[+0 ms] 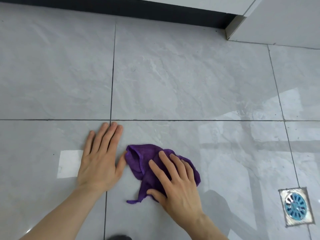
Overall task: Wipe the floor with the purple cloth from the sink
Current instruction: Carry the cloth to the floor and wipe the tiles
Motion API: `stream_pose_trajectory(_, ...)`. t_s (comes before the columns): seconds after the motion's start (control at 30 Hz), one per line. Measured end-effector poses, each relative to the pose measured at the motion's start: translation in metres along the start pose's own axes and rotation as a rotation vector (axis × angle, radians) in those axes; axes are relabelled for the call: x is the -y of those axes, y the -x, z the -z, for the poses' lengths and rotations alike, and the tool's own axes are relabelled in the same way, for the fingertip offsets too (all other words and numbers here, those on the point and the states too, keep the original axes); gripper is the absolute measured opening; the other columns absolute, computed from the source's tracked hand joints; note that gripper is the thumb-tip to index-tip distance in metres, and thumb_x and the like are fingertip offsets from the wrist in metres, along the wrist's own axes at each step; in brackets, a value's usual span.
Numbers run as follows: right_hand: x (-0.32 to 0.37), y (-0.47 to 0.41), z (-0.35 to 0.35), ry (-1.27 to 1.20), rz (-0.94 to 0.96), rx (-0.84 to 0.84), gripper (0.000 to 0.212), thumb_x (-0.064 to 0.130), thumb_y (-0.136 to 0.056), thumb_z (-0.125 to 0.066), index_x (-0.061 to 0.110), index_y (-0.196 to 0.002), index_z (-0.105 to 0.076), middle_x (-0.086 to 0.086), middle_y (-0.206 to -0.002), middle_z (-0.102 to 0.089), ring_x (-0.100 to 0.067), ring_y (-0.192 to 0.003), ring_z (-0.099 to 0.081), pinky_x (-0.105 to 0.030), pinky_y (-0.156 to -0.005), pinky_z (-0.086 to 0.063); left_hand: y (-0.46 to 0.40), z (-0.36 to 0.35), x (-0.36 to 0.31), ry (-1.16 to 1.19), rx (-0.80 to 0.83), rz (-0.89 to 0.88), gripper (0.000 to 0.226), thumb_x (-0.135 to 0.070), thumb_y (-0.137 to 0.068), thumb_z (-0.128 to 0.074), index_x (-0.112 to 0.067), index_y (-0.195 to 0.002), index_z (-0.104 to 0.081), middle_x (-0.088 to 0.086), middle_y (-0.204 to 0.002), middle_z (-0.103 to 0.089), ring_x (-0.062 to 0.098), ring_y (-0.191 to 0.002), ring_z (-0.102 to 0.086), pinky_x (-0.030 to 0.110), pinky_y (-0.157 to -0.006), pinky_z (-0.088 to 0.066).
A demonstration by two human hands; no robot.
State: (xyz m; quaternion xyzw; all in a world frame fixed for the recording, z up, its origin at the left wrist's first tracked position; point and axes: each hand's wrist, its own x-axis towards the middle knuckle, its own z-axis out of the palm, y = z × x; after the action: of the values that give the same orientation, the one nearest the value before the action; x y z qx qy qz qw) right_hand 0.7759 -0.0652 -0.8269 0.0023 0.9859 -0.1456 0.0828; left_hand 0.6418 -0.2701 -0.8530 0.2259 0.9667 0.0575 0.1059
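A crumpled purple cloth [138,161] lies on the grey tiled floor [173,84], low in the middle of the view. My right hand [176,184] presses flat on the cloth's right half, fingers spread over the fabric. My left hand [100,158] rests palm down on the bare tile just left of the cloth, its thumb touching the cloth's left edge. The floor to the right of the cloth looks wet and shiny.
A square metal floor drain with a blue grate [295,206] sits at the lower right. A dark baseboard [121,7] runs along the far wall, and a white cabinet corner [242,25] juts out at the upper right.
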Motion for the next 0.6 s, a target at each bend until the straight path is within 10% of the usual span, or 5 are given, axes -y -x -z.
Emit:
stream_pose_trajectory(0.17,0.0,-0.016,0.001,-0.035,0.051,-0.022,0.062,0.011,-0.072,-0.079,0.025,-0.129,-0.061,-0.002,-0.126,-0.063,-0.027,-0.093,-0.058,-0.036,-0.07,-0.053,0.002,-0.002,-0.003,-0.007,-0.005,0.007,0.077,-0.045,-0.093,-0.037,-0.015,-0.162,-0.017,0.002,-0.171,-0.018,0.021,-0.16,-0.01,0.051,-0.129,-0.012)
stream_pose_trajectory(0.3,0.003,-0.035,0.052,-0.385,-0.065,0.351,0.018,0.038,-0.086,-0.062,0.034,-0.103,-0.065,0.01,-0.091,-0.068,-0.017,-0.078,-0.061,-0.034,-0.069,-0.052,0.001,-0.001,-0.001,0.004,-0.001,0.004,0.077,-0.049,-0.095,-0.035,-0.015,-0.162,-0.016,0.003,-0.171,-0.017,0.02,-0.16,-0.008,0.051,-0.129,-0.011)
stream_pose_trajectory(0.4,-0.006,-0.053,0.075,-0.501,-0.209,0.586,0.043,0.059,-0.089,-0.054,0.02,-0.071,-0.058,0.003,-0.066,-0.063,-0.017,-0.063,-0.058,-0.036,-0.064,-0.052,0.001,0.0,-0.003,0.019,-0.008,0.017,0.075,-0.052,-0.098,-0.033,-0.016,-0.162,-0.016,0.002,-0.171,-0.019,0.019,-0.16,-0.007,0.05,-0.129,-0.01)
stream_pose_trajectory(0.6,-0.008,-0.068,0.047,-0.296,-0.266,-0.091,0.049,0.067,-0.083,-0.06,0.022,-0.102,-0.069,0.007,-0.104,-0.049,-0.015,-0.098,-0.049,-0.038,-0.071,-0.056,0.0,0.0,-0.002,0.024,-0.003,0.021,0.075,-0.054,-0.099,-0.031,-0.018,-0.162,-0.014,0.001,-0.172,-0.017,0.018,-0.16,-0.005,0.05,-0.129,-0.011)
